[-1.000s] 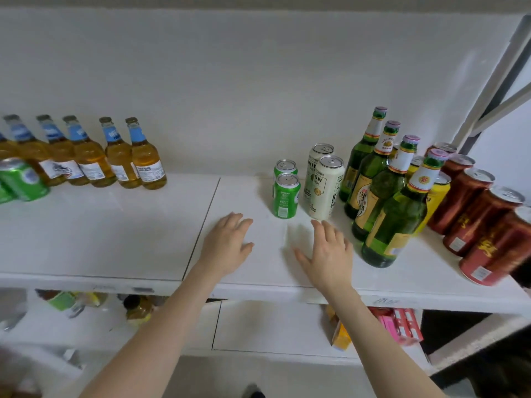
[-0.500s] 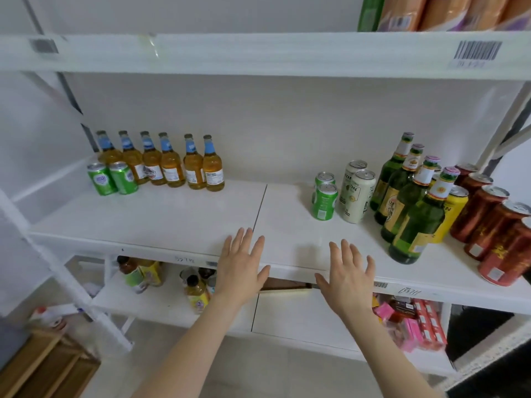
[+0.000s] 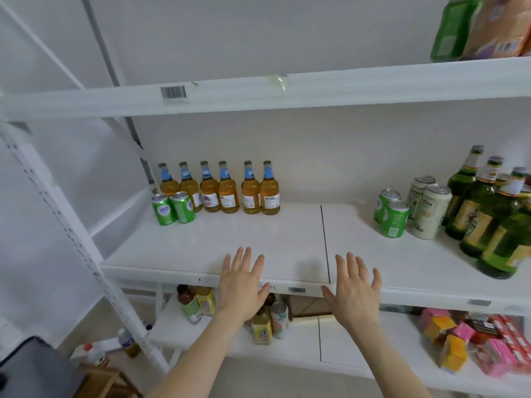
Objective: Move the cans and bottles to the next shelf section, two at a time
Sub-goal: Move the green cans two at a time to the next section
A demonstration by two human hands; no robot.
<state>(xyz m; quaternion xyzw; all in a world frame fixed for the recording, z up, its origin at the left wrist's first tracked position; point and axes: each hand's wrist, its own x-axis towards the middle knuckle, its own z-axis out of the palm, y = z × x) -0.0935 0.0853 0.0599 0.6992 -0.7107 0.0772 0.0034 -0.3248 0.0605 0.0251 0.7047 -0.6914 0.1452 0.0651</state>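
**Both hands empty at the shelf lip, next pair off to the right**

Head view. The left hand (image 3: 241, 285) and the right hand (image 3: 356, 291) hung at the front lip of the middle shelf (image 3: 218, 242), fingers straight and spread, holding nothing. Whether the palms touched the lip could not be told from this angle. The seam (image 3: 324, 239) between the two boards ran up just left of the right thumb.

Beyond the right fingertips and off to their right stood two green cans (image 3: 392, 214), touching each other. Two pale tall cans (image 3: 428, 209) stood just beside them, then the green glass bottles (image 3: 482, 222), crowded toward the frame edge. Well beyond the left fingertips, against the back wall, stood six amber bottles (image 3: 227, 188) with two more small green cans (image 3: 172, 208) at the row's left end. That side looked like the receiving section.

The cans would likely be rigid, smooth-walled and fairly light, so a wrap round the mid-body, one per hand, should serve. The glass bottles looked heavier, slick and breakable. A grip low on the body seemed safer than one at the neck, and a straight lift would clear their packed neighbours.

Bare board lay ahead of all the fingertips, between the two groups. The upper shelf (image 3: 287, 90) capped the lift for tall bottles, and the lip under the hands was the drop edge.
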